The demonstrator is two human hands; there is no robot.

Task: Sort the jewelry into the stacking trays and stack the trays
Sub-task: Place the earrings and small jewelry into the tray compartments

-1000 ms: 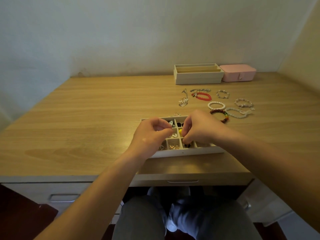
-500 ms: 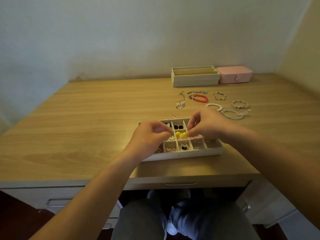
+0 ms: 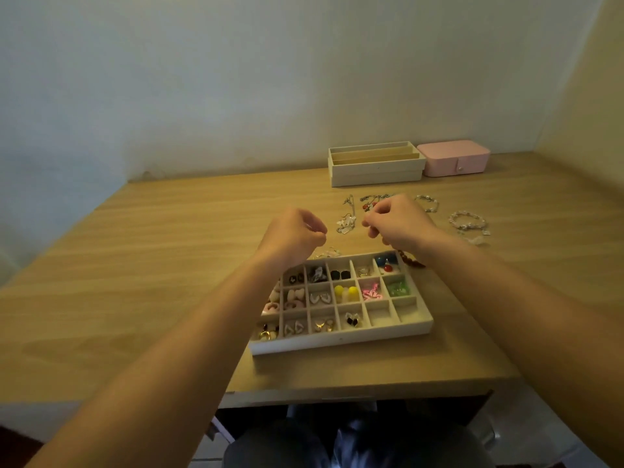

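Jewelry [image 3: 467, 221] lies loose on the desk [image 3: 169, 265] past the far edge of the compartment tray [image 3: 341, 339], mostly toward my right. Both hands hover there. My right hand [image 3: 401, 224] is directly over the pieces and my left hand [image 3: 292, 236] is off to their left. A silver chain [image 3: 347, 216] lies between them, its length running away from me. Both hands have curled fingers with the tips pinched together; I can't tell whether either holds anything. I judge the right hand nearer for the next pick.
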